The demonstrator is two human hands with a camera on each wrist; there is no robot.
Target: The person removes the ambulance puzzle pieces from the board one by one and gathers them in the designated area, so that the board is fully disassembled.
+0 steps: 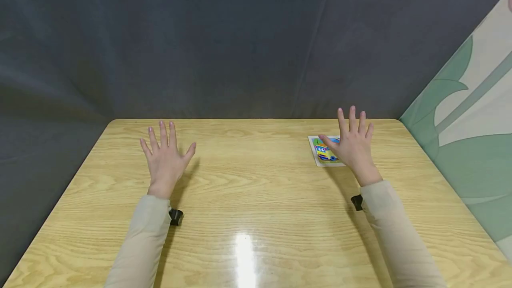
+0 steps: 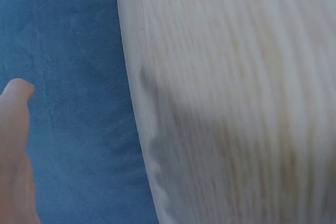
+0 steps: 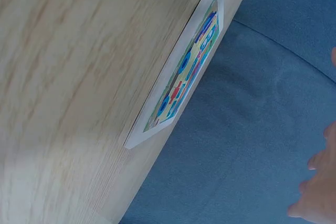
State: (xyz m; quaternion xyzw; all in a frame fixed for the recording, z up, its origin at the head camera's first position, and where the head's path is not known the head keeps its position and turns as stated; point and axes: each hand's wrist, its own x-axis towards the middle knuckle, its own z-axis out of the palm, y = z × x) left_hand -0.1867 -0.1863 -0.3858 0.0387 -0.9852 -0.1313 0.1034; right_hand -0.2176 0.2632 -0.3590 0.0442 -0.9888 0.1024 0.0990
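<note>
Yellow wood table (image 1: 248, 190), head view: my left hand (image 1: 164, 163) and right hand (image 1: 355, 148) hover over it, fingers spread, grasping nothing; the picture card (image 1: 326, 153) is partly hidden by my right. Left wrist view: the table's edge, some cloth (image 2: 79, 119), part of my hand. Right wrist view: the picture card lies flat near the edge; handling looks unstarted or finished, I can't tell which.

Glare (image 1: 245, 259) burned white on the bright worktop (image 1: 248, 181), midway between its side edges; soft shadows (image 1: 186, 179) fell inward from both sleeves (image 1: 140, 239). The left wrist view blurred the wood grain (image 2: 236, 77).
</note>
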